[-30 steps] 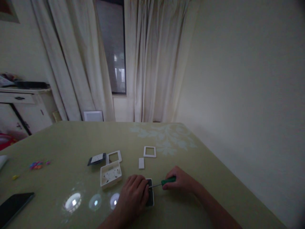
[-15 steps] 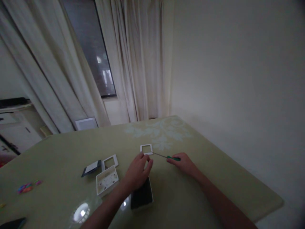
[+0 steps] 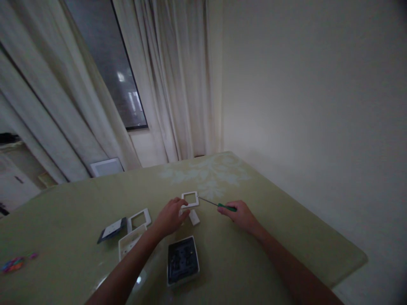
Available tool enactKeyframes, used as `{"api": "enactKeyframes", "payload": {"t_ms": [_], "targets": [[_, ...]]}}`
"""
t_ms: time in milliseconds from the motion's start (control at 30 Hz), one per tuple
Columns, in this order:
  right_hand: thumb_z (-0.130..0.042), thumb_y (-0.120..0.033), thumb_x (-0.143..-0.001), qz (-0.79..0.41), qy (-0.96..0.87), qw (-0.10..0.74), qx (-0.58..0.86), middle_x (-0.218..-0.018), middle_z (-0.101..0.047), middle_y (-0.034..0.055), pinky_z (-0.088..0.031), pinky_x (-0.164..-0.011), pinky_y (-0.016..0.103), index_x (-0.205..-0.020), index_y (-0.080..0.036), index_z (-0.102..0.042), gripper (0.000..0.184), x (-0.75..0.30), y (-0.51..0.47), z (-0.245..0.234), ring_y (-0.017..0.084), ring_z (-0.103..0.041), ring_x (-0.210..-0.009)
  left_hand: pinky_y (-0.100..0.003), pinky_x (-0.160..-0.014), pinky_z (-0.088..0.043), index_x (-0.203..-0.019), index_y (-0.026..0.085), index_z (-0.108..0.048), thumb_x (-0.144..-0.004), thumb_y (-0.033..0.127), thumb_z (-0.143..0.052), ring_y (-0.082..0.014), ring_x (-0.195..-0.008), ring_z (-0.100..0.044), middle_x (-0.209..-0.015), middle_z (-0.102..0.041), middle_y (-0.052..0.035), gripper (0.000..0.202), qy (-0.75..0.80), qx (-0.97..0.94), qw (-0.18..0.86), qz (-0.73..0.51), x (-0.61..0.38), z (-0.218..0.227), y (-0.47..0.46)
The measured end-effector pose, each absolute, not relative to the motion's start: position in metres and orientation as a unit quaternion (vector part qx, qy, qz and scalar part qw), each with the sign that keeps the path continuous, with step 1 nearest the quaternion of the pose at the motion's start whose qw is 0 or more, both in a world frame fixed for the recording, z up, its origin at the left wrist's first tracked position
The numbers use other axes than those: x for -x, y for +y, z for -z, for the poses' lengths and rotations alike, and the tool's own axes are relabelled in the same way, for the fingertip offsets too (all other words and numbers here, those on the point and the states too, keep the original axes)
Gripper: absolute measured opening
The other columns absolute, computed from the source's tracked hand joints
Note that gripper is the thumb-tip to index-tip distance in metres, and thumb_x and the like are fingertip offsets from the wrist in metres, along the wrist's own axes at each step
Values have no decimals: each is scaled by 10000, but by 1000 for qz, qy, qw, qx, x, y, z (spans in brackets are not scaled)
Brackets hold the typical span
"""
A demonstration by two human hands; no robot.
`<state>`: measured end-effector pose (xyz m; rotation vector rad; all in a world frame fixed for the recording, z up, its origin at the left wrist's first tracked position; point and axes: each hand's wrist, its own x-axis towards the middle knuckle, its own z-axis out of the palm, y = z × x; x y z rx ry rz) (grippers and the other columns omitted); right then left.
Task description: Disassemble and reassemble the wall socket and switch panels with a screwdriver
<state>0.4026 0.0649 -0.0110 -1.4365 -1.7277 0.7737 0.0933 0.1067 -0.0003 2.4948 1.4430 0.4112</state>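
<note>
My right hand (image 3: 240, 216) is closed around the green handle of a screwdriver (image 3: 227, 207). Its thin shaft points left, and the tip meets the right side of a white square frame (image 3: 197, 199) lying on the table. At the frame's lower left corner is my left hand (image 3: 171, 216), thumb and fingers apart; whether the fingertips touch the frame I cannot tell. Just right of its thumb lies a small white rectangular piece (image 3: 194, 217). Nearer to me sits a white box with a dark inside (image 3: 183, 260).
Left of my left arm are a second white frame (image 3: 148, 216), a shallow white box (image 3: 123, 250) partly behind the forearm, and a dark panel with a white face (image 3: 112, 228). Small colourful bits (image 3: 12, 264) lie far left. The table (image 3: 260, 250) borders a wall at right.
My left hand has moved left off the frame's lower edge, uncovering the small white piece and the dark-filled box. The screwdriver tip has risen slightly along the frame's right side. The view has shifted right.
</note>
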Motion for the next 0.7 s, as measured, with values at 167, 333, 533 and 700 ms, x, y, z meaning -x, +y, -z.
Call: {"api": "enactKeyframes", "payload": {"t_ms": [167,333,533,700], "targets": [[-644,-717,-854,-312,-665,387,558,-553,-390,-34,-272,-562,283,-594,-192,-627,586,-398,63,9,144,-394,-566,-432,-1083,-489,-1346,176,-658,-770,346,-880,-360,-1236,-658,-1327,-700,-163,640,500,-851,137,-83,-79,4,97],[-640,-727,-846,-308,-660,394,561,-560,-375,-34,-257,-535,275,-587,-191,-624,596,-395,63,11,137,-377,-557,-366,-1039,-496,-1299,198,-677,-810,256,-826,-316,-1209,-681,-1294,-711,-135,514,503,-849,146,-66,-95,7,100],[-627,-736,-852,-310,-660,390,562,-549,-389,-33,-273,-527,273,-582,-196,-602,605,-396,64,12,140,-395,-556,-374,-962,-518,-1262,199,-681,-804,345,-857,-330,-1140,-708,-1272,-697,-136,512,523,-837,151,-56,-103,6,104],[-639,-712,-855,-307,-668,385,557,-571,-387,-34,-288,-564,279,-596,-185,-624,588,-394,63,12,140,-404,-574,-323,-911,-531,-1286,217,-696,-796,284,-856,-286,-1087,-726,-1267,-698,-108,519,521,-836,159,-62,-109,2,104]]}}
